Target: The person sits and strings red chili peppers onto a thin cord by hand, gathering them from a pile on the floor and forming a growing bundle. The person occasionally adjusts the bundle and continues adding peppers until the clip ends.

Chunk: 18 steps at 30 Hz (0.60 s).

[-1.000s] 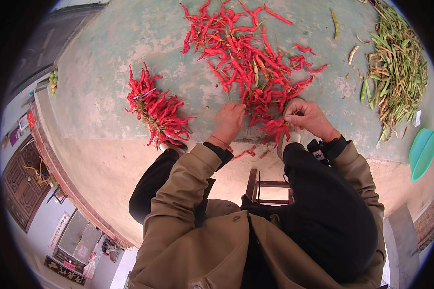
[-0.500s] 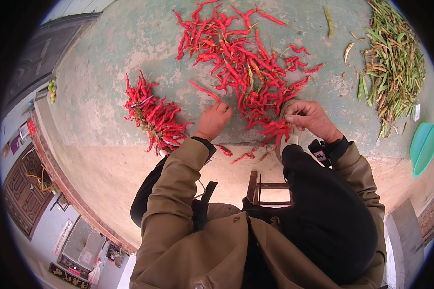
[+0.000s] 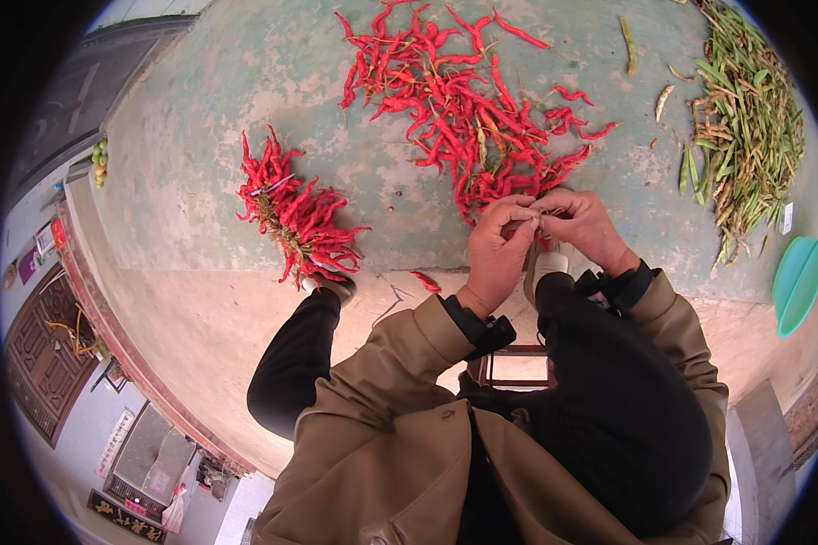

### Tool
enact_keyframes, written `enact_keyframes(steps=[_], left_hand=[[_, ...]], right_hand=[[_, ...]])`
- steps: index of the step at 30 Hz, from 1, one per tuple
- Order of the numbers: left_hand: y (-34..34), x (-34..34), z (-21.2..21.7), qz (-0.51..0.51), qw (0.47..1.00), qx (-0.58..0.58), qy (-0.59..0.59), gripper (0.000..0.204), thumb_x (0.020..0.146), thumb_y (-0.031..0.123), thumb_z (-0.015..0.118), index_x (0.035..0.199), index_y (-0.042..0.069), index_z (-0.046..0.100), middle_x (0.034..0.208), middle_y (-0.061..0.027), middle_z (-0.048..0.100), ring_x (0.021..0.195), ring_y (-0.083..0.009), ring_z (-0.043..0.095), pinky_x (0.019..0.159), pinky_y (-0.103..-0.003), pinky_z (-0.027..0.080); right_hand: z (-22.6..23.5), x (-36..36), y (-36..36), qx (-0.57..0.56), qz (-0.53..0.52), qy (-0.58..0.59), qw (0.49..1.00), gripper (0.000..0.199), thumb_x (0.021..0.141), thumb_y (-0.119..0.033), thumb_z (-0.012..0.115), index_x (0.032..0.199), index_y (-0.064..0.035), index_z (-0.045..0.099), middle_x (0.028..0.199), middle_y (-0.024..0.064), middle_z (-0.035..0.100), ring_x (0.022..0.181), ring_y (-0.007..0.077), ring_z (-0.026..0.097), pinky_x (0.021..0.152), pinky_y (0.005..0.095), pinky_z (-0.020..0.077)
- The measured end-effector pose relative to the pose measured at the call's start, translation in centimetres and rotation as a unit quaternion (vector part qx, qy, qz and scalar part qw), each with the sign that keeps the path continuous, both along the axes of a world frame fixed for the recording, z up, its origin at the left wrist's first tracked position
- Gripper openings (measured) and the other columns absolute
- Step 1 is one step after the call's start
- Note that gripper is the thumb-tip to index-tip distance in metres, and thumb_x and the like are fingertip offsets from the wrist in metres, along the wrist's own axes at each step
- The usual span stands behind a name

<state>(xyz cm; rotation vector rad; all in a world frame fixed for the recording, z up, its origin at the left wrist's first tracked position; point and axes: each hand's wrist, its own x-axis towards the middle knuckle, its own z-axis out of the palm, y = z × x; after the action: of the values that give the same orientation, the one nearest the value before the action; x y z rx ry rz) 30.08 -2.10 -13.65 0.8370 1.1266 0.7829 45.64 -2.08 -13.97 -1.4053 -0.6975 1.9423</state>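
My left hand [image 3: 500,245] and my right hand [image 3: 593,232] meet over the near edge of the raised surface, fingertips pinched together. Between them, thin brownish stems show at the right fingers, and a bit of red chili pepper [image 3: 543,242] peeks out below; the rest of that bunch is hidden. Just beyond my hands spreads a loose heap of red chili peppers [image 3: 463,109]. To the left lies a bunch of red chilies [image 3: 304,218], stems gathered in the middle and a pale purple tie around part of it.
A pile of green and brown bean pods [image 3: 745,136] lies at the right, with a turquoise basin [image 3: 798,286] nearer me. One stray chili [image 3: 424,282] rests on the lower floor by my feet. A small wooden stool [image 3: 518,368] stands between my legs.
My left hand has moved right to meet my right hand. The single chili that lay by it on the surface is gone from there. My left foot now shows beside the tied bunch.
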Motion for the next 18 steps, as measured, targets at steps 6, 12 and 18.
enact_keyframes(steps=[6, 12, 18], left_hand=[[-0.1, -0.6, -1.0, -0.023, 0.998, 0.012, -0.059, 0.010, 0.084, -0.003, 0.056, 0.092, 0.001, 0.057, 0.106, -0.0075, 0.054, 0.093, -0.0126, 0.055, 0.080, -0.025, 0.047], [4.2, -7.1, -6.8, 0.140, 0.975, -0.031, 0.169, 0.014, 0.083, 0.004, 0.058, 0.096, 0.000, 0.054, 0.090, -0.0057, 0.056, 0.075, -0.0100, 0.054, 0.064, -0.023, 0.046], [6.7, -10.1, -12.1, 0.146, 0.958, -0.043, 0.244, 0.015, 0.080, 0.003, 0.060, 0.094, 0.000, 0.055, 0.082, -0.0039, 0.055, 0.068, -0.0092, 0.053, 0.059, -0.023, 0.045]], right_hand=[[0.1, 0.4, 0.0, -0.006, 0.049, -0.020, 0.999, 0.009, 0.080, -0.005, 0.061, 0.088, -0.0012, 0.064, 0.071, 0.0000, 0.060, 0.060, 0.0041, 0.053, 0.051, 0.0192, 0.0423], [0.4, 1.7, 0.3, -0.010, 0.048, -0.006, 0.999, 0.009, 0.081, -0.006, 0.061, 0.088, -0.0011, 0.063, 0.072, 0.0004, 0.060, 0.059, 0.0040, 0.053, 0.052, 0.0184, 0.0423], [0.7, 2.1, 0.3, -0.002, 0.039, -0.009, 0.999, 0.009, 0.082, -0.008, 0.061, 0.088, -0.0019, 0.063, 0.071, -0.0005, 0.060, 0.058, 0.0039, 0.053, 0.052, 0.0183, 0.0429]])
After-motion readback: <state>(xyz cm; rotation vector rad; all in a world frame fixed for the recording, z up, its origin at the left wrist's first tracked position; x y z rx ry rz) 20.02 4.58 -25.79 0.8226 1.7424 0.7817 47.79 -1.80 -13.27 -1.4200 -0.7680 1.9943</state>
